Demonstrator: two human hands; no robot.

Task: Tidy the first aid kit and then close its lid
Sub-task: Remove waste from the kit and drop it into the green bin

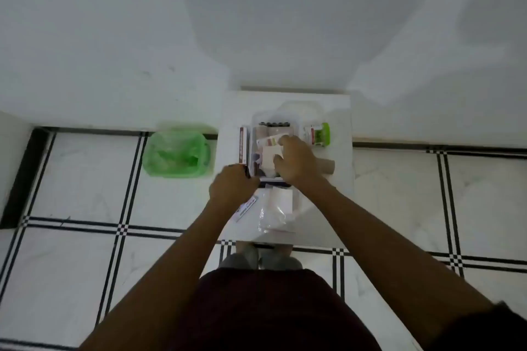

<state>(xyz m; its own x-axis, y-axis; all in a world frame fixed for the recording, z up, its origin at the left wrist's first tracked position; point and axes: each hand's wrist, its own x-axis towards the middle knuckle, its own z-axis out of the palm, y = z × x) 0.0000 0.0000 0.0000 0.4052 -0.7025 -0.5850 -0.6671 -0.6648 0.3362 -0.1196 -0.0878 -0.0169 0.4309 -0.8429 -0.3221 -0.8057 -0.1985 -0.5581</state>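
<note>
Green bin (177, 153) sitting on the tiled floor at far left, lined with a green bag, just beside the white table (339, 111). Next along, lying on the table against the kit's left wall, a narrow box (243, 145) with a dark red edge; print too blurred to read. Below it, the left hand (232, 186) curling closed around the near left corner of the first aid kit (258, 120), fingers hidden from above. Peeking out under that wrist, a white card (247, 207) with a line of dark lettering, too small to make out. Lying at the table's near edge, a clear plastic packet (275, 208) with a white pad inside. Standing open in the middle of the table, the clear kit box, crowded with paper packets and a row of dark caps at the back; contents smeared and hard to separate. Reaching into it, the right hand (296, 159), fingers bent down onto a white packet (268, 158); cannot tell whether actually gripping. Lying right of the kit, a green-capped bottle (318, 134) with a red-and-white label, unreadable.
</note>
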